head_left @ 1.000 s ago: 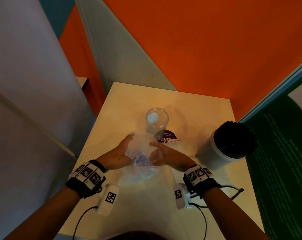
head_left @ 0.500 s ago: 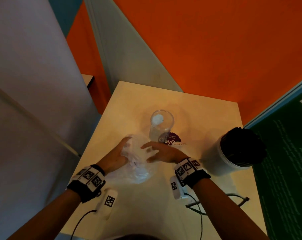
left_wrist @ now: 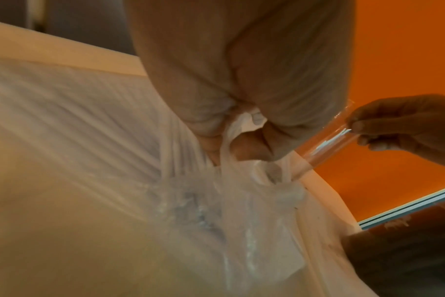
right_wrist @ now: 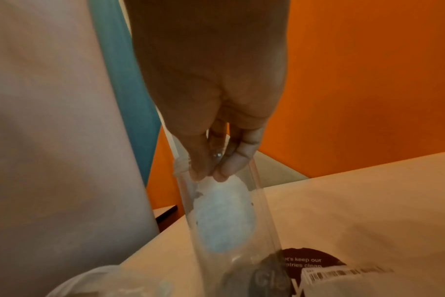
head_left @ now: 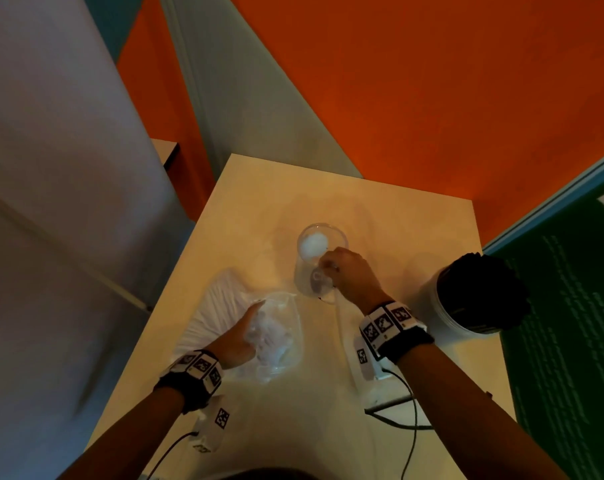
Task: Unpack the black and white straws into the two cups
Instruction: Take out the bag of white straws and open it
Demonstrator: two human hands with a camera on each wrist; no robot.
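Observation:
A clear plastic bag (head_left: 279, 341) of white straws (head_left: 217, 306) lies on the table's left half, straws fanned out to the left. My left hand (head_left: 252, 323) lies on it; in the left wrist view its curled fingers (left_wrist: 213, 128) pinch the bag film (left_wrist: 241, 201). My right hand (head_left: 328, 266) pinches the near rim of the clear cup (head_left: 311, 282), seen close in the right wrist view, where the fingertips (right_wrist: 224, 170) hold the cup (right_wrist: 229, 221). A white cup (head_left: 432, 306) packed with black straws (head_left: 480, 292) stands at the right edge.
The beige table (head_left: 362, 209) is small, with orange walls behind and a dark green panel (head_left: 570, 341) close on the right. A round dark sticker (right_wrist: 307, 259) and a barcode label (right_wrist: 343, 273) lie by the clear cup's base. Cables (head_left: 411, 410) trail from my right wrist.
My right hand has let go of the bag and moved forward to the clear cup's rim. My left hand stays on the bag, which now lies flatter with straws spread leftward.

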